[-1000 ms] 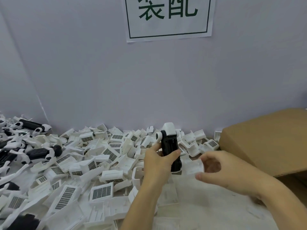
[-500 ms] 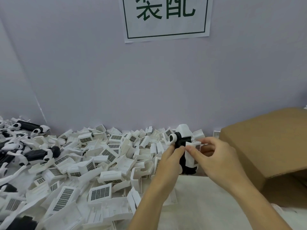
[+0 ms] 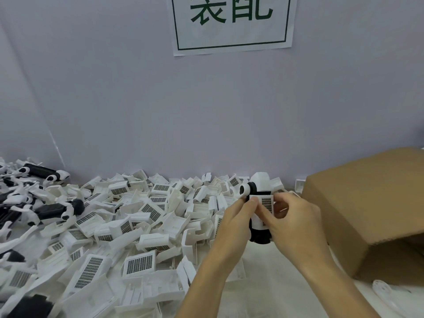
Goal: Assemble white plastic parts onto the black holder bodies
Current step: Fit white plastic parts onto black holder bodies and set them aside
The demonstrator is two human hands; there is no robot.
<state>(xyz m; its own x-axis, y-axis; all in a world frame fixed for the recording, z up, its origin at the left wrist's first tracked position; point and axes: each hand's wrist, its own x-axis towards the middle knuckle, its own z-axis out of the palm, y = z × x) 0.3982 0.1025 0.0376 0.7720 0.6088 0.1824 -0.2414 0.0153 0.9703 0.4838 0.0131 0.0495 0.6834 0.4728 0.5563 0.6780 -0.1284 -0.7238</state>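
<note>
left hand [image 3: 231,222] is gripping the upright black holder body [image 3: 260,236]; right hand [image 3: 294,222] is pinching the white grille part [image 3: 263,203] flat against its front.

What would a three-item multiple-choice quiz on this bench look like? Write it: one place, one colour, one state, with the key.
1. Where is the cardboard box?
A. right of the hands
B. left of the pile
C. hanging on the wall

2. What colour are the characters on the wall sign?
A. red
B. green
C. blue

3. What is the right hand doing?
A. resting flat on the table
B. reaching into the box
C. pressing a white grille part onto the black holder body, which the left hand grips

Key: 1 A, the box sits at the right edge; 2 B, the strokes are dark green; 3 C, both hands meet on the holder.
</note>
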